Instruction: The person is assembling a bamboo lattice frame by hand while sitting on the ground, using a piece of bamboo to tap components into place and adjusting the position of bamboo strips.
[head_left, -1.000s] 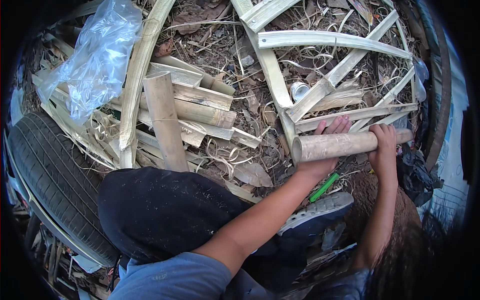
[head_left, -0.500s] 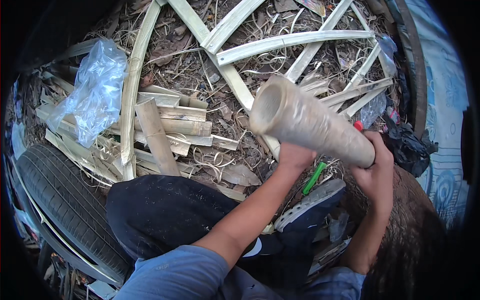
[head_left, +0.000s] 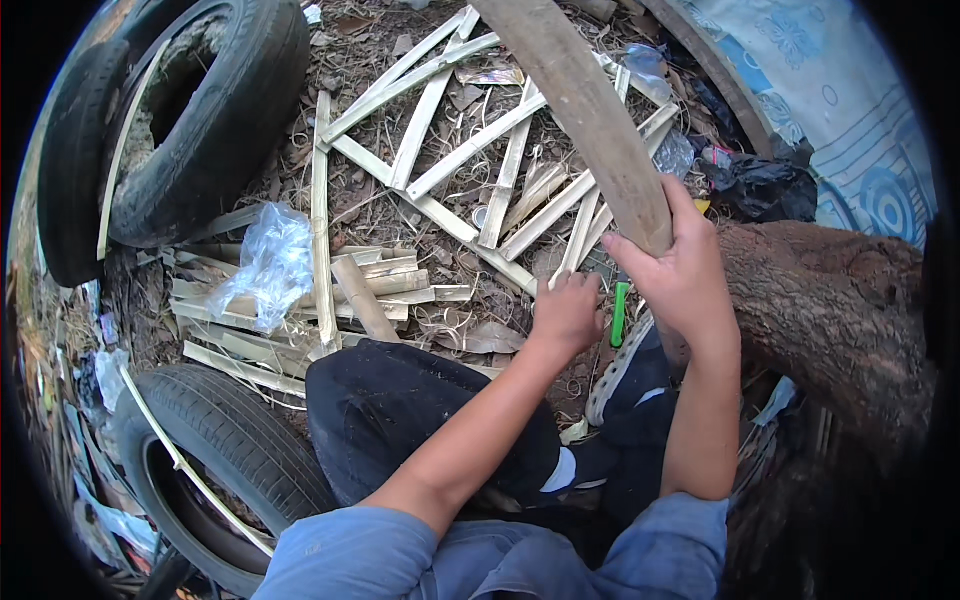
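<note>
My right hand (head_left: 685, 265) is closed around the lower end of a long, broad brown bamboo piece (head_left: 590, 110), which slants up and away to the left. Low over the ground, my left hand (head_left: 568, 312) has its fingers curled, their tips hidden beneath it. It is by the near corner of a lattice of pale bamboo strips (head_left: 440, 205); whether it touches them I cannot tell. Just right of that hand, a green handle (head_left: 618, 315) stands near my shoe (head_left: 605, 385).
Split bamboo pieces (head_left: 245, 345) lie at left under a clear plastic bag (head_left: 270, 265). Old tyres stand at far left (head_left: 235, 110) and near left (head_left: 215, 430). A thick tree trunk (head_left: 830, 300) lies at right, beside a black plastic bag (head_left: 765, 188) and a blue patterned sheet (head_left: 860, 120).
The bamboo piece has swung from pointing its hollow end up at me to slanting away, one end in my right hand. My left hand has come out from under it. The view has shifted.
</note>
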